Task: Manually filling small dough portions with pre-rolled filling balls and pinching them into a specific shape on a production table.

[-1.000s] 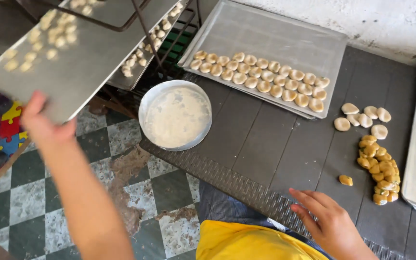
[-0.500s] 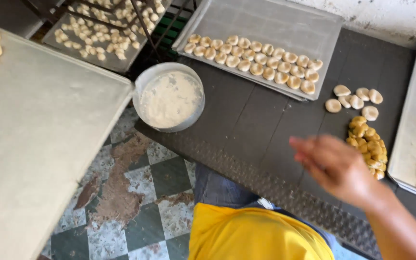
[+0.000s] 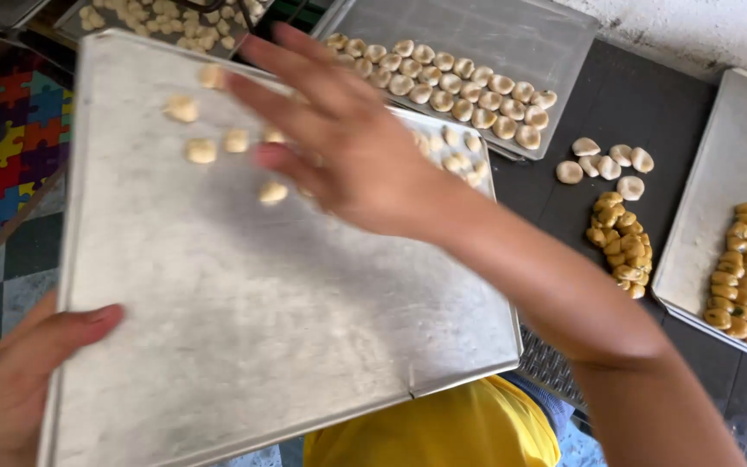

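My left hand (image 3: 32,372) grips the near left edge of a large, scratched metal baking tray (image 3: 252,329), thumb on top. The tray is held over my lap, mostly bare, with several pale raw dough pieces (image 3: 202,149) scattered at its far end. My right hand (image 3: 339,143) reaches across the tray with fingers spread, hovering over or touching those pieces; nothing is gripped in it.
On the dark worktop (image 3: 641,95) lie a tray (image 3: 555,39) with rows of pale dough pieces, a loose heap of browned pieces (image 3: 620,242), a few pale ones (image 3: 607,160), and a tray (image 3: 719,173) of browned pieces at right. A rack tray (image 3: 166,13) sits far left above checkered floor (image 3: 2,277).
The tray in my left hand has come down from the rack to in front of me. My right hand rose from the worktop edge and reached over the tray's far end.
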